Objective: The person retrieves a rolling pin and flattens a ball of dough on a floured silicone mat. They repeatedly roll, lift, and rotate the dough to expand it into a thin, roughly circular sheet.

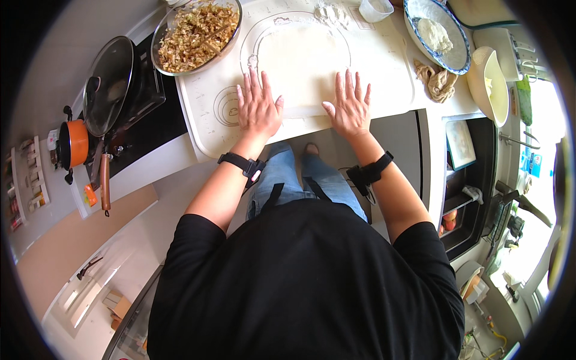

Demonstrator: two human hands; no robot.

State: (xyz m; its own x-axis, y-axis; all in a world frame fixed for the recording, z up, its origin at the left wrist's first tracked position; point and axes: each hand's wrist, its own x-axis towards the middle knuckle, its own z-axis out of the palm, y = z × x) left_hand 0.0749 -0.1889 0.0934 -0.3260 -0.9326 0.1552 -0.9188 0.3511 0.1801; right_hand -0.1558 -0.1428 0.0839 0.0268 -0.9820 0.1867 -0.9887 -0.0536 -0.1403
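My left hand (258, 105) rests palm down near the front edge of a pale pastry mat (202, 101) with printed circles, its fingers apart and holding nothing. Across from it, my right hand (350, 105) is also palm down with spread fingers, dusted white at the tips. Between and beyond the hands lies a wide, thin, pale sheet (303, 67) that looks like rolled-out dough; its front edge is hard to make out. A small heap of flour (332, 14) sits at the mat's far side. Each wrist wears a black strap.
At the far left stands a glass bowl of chopped filling (198, 38) with chopsticks. A lidded pan (108, 85) and an orange pot (77, 143) are by the hob. On the right are a blue-rimmed bowl (461, 54) with dough, a crumpled cloth (436, 83), a cream basket (481, 74) and a sink (486, 180).
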